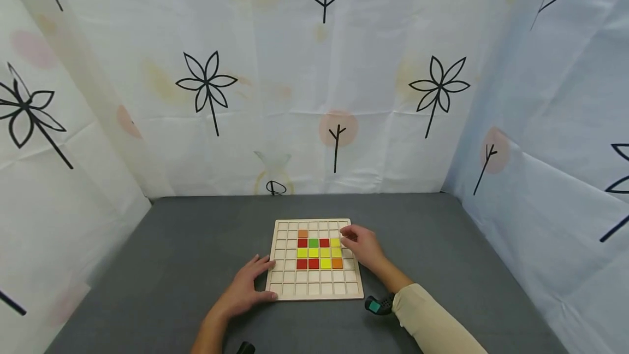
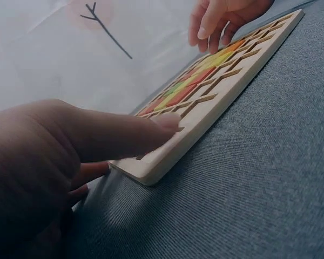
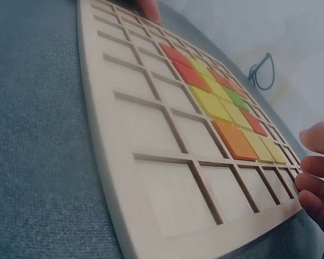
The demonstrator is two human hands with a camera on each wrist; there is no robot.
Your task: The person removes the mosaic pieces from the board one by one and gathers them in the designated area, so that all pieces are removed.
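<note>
A pale wooden grid board (image 1: 287,289) lies flat on the grey table. Square tiles fill a block of its middle cells: a green tile (image 1: 313,243), a lone orange tile (image 1: 302,233) above that block's left column, and several red and yellow ones. At the board's left edge rests my left hand (image 1: 241,289), fingers spread, with thumb and fingertips at the rim. My right hand (image 1: 362,246) hovers by the upper right edge, its fingers loosely bent near a yellow tile (image 1: 335,242). No tile shows between those fingers in the left wrist view.
The grey tabletop (image 1: 196,234) spreads around the board. White patterned cloth (image 1: 295,70) hangs behind it and along both sides. A black strap device with a green patch (image 1: 375,306) is at my right wrist.
</note>
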